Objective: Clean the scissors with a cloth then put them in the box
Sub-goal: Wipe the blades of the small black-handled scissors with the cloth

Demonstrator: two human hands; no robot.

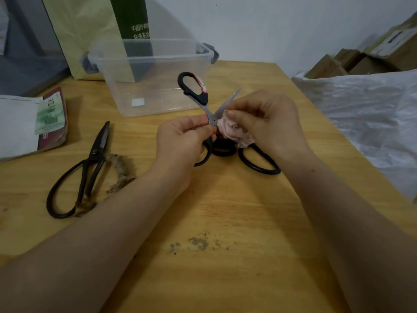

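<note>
My left hand (180,141) grips a pair of black-handled scissors (196,86) near the pivot, holding them above the table with the blades spread and one handle loop pointing up toward the box. My right hand (264,123) pinches a crumpled pink cloth (232,129) against one blade just right of the pivot. The clear plastic box (149,71) stands behind the hands, with grey latches. A second pair of black-handled scissors (259,159) lies on the table under my hands, partly hidden.
Old dark iron shears (88,168) lie at the left on the wooden table (225,211), one loop wrapped in frayed cord. A packet and white paper (29,123) sit at the far left. A paper bag (90,30) stands behind the box. White plastic sheeting (372,114) borders the right edge.
</note>
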